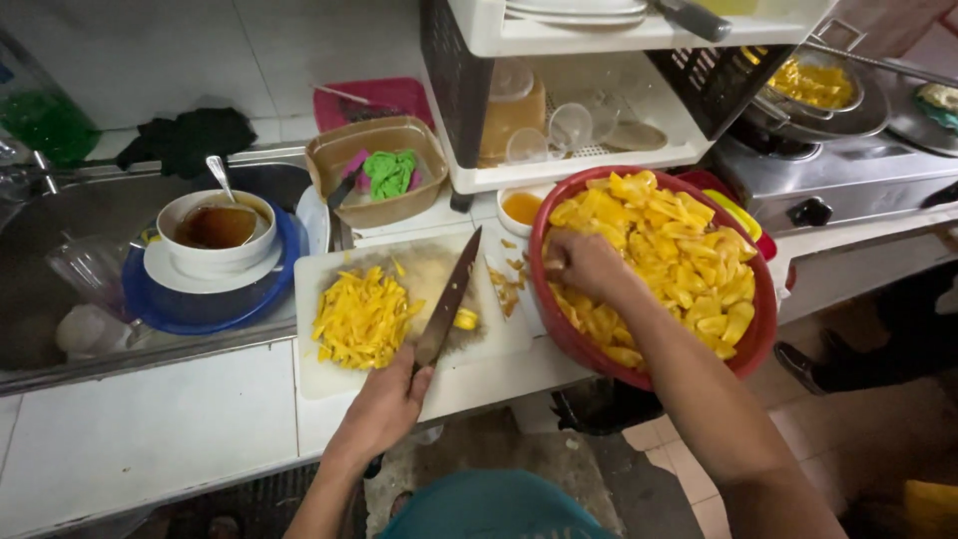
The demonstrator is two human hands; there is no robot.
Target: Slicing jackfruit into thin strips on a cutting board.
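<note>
The fruit pieces [664, 255] are bright yellow-orange, cut in short curved chunks, and fill the red bowl [753, 339] at the counter's right end. The right hand [584, 265] is buried in the pile at the bowl's left side; its fingers are curled down into the pieces, but whether they have closed on one cannot be told.

The left hand [389, 399] is wrapped fully around the handle of the knife [449, 299]. The blade points away from the person, lying tilted across the white cutting board [329, 374]. A heap of thin yellow strips [361, 317] lies on the board just left of the blade; one small piece lies just right of it.

Behind the board stands a tan tub [344, 160] holding green and pink cloths. To the left, a white cup [215, 260] with brown liquid and a spoon sits on a blue plate [200, 309] over the sink [60, 230].
</note>
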